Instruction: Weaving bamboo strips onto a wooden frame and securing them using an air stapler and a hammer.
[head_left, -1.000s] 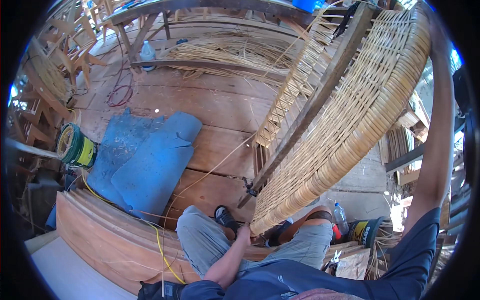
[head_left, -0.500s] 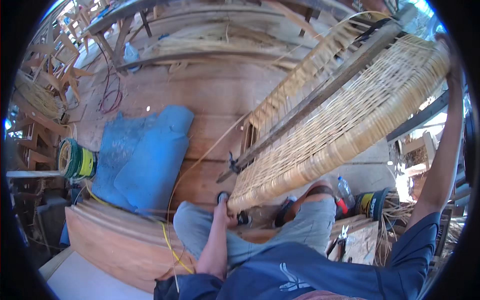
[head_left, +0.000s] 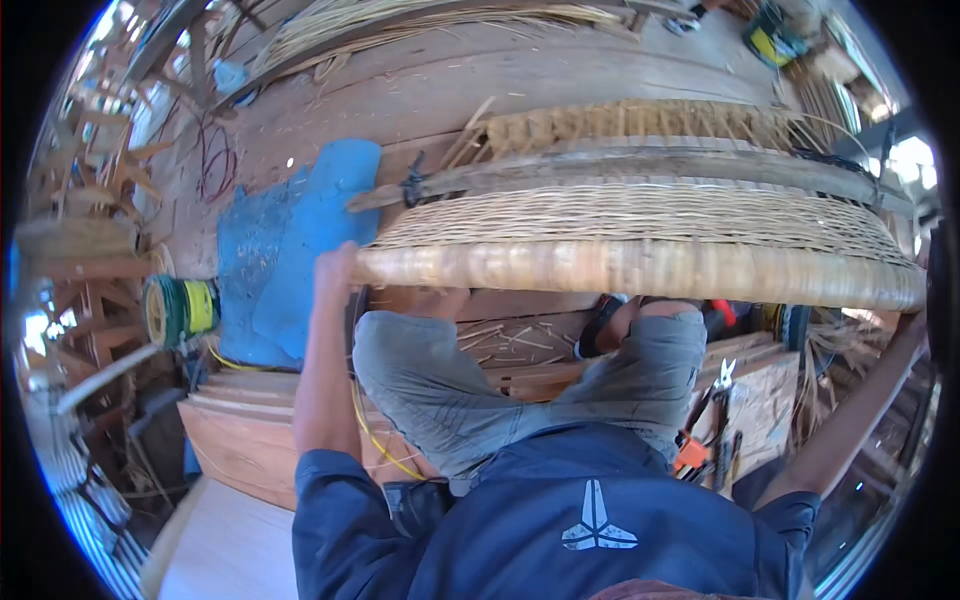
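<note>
A long woven rattan frame point(head_left: 640, 215) stretches across the view above my lap, its near rail wrapped in pale cane strips. My left hand point(head_left: 338, 265) is closed around the left end of that rail. At the far right end my right hand point(head_left: 918, 325) grips the frame from below; the dark rim of the view hides most of its fingers. A weathered wooden bar point(head_left: 620, 168) runs lengthwise over the weave, with a dark tie point(head_left: 413, 180) at its left end. Behind it shows the frame's other wrapped side point(head_left: 640, 120), with loose cane ends sticking out.
A blue mat point(head_left: 335, 200) lies on the floor to the left, near a green and yellow bucket point(head_left: 180, 308). Pliers point(head_left: 722, 375) and an orange-handled tool point(head_left: 690, 453) rest on boards by my right thigh. Wooden planks point(head_left: 240, 430) are at my left, cane strips point(head_left: 430, 22) at the back.
The woven frame has swung from a steep slant to nearly level across my lap. Its left end rose with my left hand, and its right end came down toward me with my right hand.
</note>
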